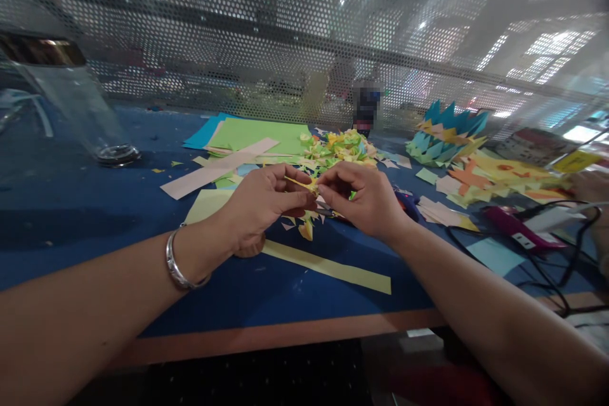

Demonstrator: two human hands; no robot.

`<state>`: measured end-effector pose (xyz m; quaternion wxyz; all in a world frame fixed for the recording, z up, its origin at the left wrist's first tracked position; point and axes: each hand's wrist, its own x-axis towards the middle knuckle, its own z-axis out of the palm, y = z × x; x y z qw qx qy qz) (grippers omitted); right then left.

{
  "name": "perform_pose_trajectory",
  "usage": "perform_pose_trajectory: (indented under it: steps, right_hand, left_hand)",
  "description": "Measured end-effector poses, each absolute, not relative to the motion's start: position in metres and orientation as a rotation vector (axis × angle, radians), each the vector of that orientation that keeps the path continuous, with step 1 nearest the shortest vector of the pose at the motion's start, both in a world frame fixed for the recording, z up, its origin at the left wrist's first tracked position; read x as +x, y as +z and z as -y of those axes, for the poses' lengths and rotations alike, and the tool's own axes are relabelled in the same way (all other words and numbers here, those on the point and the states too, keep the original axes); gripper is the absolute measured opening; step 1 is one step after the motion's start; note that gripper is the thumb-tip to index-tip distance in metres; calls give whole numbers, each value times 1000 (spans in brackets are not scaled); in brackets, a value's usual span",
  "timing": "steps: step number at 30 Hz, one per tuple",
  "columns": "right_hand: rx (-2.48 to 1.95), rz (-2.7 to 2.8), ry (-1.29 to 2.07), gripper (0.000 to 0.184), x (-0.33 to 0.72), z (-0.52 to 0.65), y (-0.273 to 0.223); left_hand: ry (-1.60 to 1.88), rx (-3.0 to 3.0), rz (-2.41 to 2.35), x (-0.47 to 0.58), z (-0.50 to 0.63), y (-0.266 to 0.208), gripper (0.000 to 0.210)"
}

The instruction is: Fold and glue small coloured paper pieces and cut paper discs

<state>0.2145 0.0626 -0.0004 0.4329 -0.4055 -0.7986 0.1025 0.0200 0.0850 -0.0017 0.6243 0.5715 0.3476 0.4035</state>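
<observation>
My left hand (266, 203) and my right hand (364, 196) meet over the middle of the blue table. Between their fingertips is a small yellow piece of folded paper (311, 186), pinched from both sides and partly hidden. Under my left wrist, a pale yellow paper strip (328, 266) runs out to the right. Behind my hands lies a heap of small folded paper pieces (347, 147) in yellow, green and orange. Paper scraps (306, 228) are scattered just below my fingers. A silver bracelet (176, 260) circles my left wrist.
Green and blue paper sheets (261, 136) are stacked behind, with a pink strip (219, 168) across them. A glass jar (90, 108) stands left. At right are zigzag paper crowns (447, 133), a purple power strip (518, 228) with black cables, and another person's hand (590, 187).
</observation>
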Motion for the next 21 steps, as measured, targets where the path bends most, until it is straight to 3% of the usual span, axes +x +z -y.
perform_pose_trajectory:
  steps: [21]
  right_hand:
    - [-1038,1995,161,8,212,-61,0]
  left_hand:
    - [973,1253,-863,25,-83,0,24]
